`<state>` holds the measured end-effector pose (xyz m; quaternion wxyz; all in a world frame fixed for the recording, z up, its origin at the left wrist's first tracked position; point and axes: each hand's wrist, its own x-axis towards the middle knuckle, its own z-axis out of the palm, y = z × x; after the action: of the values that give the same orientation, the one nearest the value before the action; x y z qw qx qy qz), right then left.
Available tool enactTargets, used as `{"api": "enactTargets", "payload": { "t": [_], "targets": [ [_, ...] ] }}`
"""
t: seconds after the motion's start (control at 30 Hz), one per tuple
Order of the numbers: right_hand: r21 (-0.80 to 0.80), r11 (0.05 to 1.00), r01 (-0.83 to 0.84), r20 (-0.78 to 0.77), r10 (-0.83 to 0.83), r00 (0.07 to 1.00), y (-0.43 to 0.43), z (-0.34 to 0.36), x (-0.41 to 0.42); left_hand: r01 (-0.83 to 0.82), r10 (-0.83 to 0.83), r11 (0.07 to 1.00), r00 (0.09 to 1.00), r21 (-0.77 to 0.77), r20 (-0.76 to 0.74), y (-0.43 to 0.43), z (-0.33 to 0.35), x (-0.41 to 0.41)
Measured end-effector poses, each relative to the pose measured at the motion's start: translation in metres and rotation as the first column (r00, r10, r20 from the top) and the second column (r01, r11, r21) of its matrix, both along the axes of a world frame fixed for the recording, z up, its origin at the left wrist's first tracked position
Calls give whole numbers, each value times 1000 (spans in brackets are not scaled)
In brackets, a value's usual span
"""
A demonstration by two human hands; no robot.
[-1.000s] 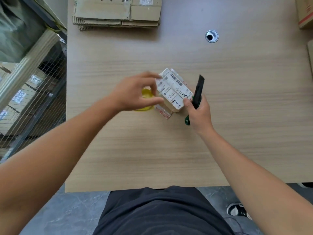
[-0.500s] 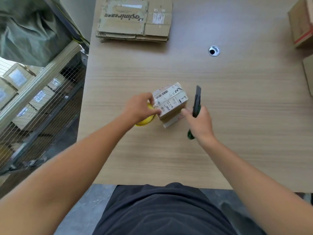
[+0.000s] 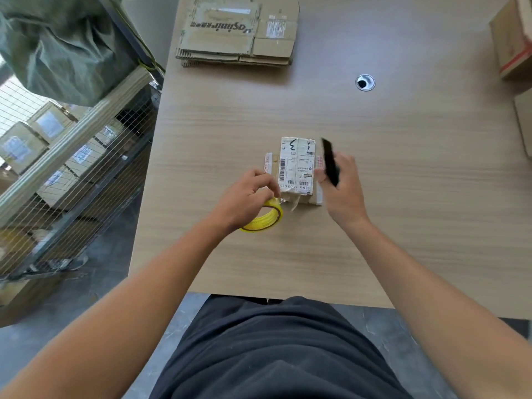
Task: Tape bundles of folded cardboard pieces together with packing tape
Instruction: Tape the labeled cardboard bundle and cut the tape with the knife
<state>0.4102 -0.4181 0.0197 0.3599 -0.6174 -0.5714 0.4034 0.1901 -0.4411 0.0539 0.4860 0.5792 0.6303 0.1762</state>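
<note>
On the light wood worktop, a label-covered bundle of folded brown cardboard lies central, left hand at its 8 o'clock, grip curled round yellow packing-tape roll, right hand at 3 o'clock, grip holding slim black cutter.

Labelled cardboard bundle flat mid-table, yellow tape roll just beside

Table: pale wood-grain top is spanning the view, a round metal grommet sitting in it.
Floor: grey marbled surface is showing beneath.
Left: wire-mesh rack is holding boxes, a green sack lying above.
</note>
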Motion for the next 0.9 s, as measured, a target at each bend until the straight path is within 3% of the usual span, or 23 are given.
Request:
{"api": "enactTargets", "payload": {
  "t": [0.07, 0.13, 0.23, 0.4, 0.5, 0.57, 0.63, 0.7, 0.73, 0.8, 0.87, 0.9],
  "targets": [
    [-86, 996, 35, -190, -51, 981, -13, 17, -1, 41, -40, 999, 999, 23, -12, -2, 5, 2],
    [-267, 959, -95, -356, -7, 934, -26, 28, -4, 62, -63, 997, 998, 50, 4, -4, 6, 6],
    [-376, 902, -213, -341, 79, 937, -37, 34, -8, 121, -123, 987, 992, 106, 18, -10, 8, 14],
    [-327, 923, -204, -280, 111, 954, -43, 43, -10, 175, -168, 968, 984, 182, -52, -16, 15, 23],
    [-323, 928, -187, -364, 61, 929, -43, 54, -9, 217, -217, 962, 976, 167, -23, -18, 22, 18],
    [-323, 934, -152, -443, -8, 897, -41, 63, -5, 168, -170, 985, 976, 25, 139, -20, 27, 13],
    [-346, 929, -131, -505, -66, 861, -40, 67, -1, 50, 23, 985, 908, -162, 419, -18, 32, 4],
    [-370, 917, -150, -570, -97, 816, -42, 69, 4, 95, 21, 980, 827, -177, 561, -16, 35, -6],
    [-381, 913, -145, -605, -128, 786, -41, 68, 8, 143, -48, 980, 845, -140, 532, -14, 36, -12],
    [-407, 912, -58, -632, -235, 738, -37, 64, 22, 204, -184, 977, 950, -55, 254, -9, 33, -27],
    [-396, 917, 56, -557, -289, 778, -32, 54, 36, 212, -210, 977, 974, 13, -86, -4, 27, -47],
    [-386, 919, 79, -499, -280, 820, -32, 47, 39, 228, -219, 973, 958, 30, -182, 0, 24, -56]
  ]
}}
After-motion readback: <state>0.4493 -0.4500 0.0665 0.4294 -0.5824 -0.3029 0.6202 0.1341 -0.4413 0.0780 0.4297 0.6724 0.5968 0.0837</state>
